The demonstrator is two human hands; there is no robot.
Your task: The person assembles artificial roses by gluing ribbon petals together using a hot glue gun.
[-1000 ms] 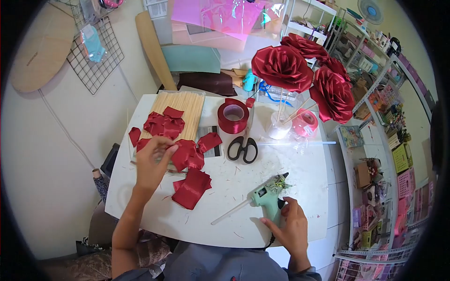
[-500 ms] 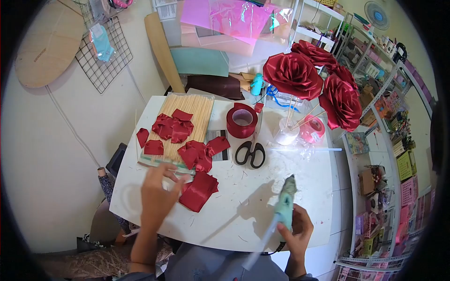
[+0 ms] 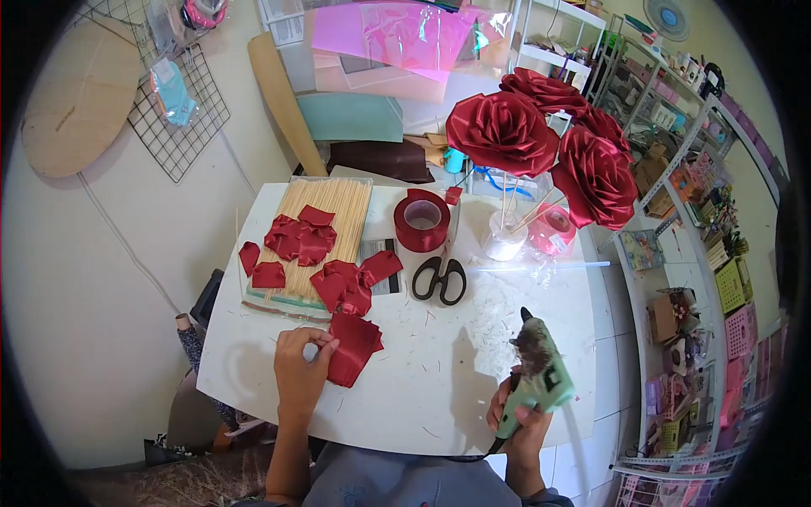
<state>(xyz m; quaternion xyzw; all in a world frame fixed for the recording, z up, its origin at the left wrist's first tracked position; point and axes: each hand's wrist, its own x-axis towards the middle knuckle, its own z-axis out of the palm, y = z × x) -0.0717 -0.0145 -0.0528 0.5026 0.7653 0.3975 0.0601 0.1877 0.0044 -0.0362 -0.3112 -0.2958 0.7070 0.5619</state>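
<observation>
My left hand (image 3: 301,363) pinches the left edge of a small stack of red satin ribbon pieces (image 3: 353,355) lying on the table. Whether the fingers have one piece or several cannot be made out. In my right hand (image 3: 522,418) is a mint-green hot glue gun (image 3: 541,376), held above the table's right side with its dark nozzle tilted up and away; a clear glue stick pokes out of its back. Beyond my left hand, folded red satin petals (image 3: 302,239) rest on a bundle of bamboo skewers (image 3: 346,198).
Black-handled scissors (image 3: 439,280) and a roll of red ribbon (image 3: 422,221) lie mid-table. Finished red satin roses (image 3: 503,133) stand on sticks in a white holder (image 3: 504,237) at the back right. Near them are a pink roll (image 3: 553,228) and a spare glue stick (image 3: 541,266).
My left hand has come down onto the stack of satin pieces and closed on its edge. My right hand has turned the glue gun, swinging its back end to the right.
</observation>
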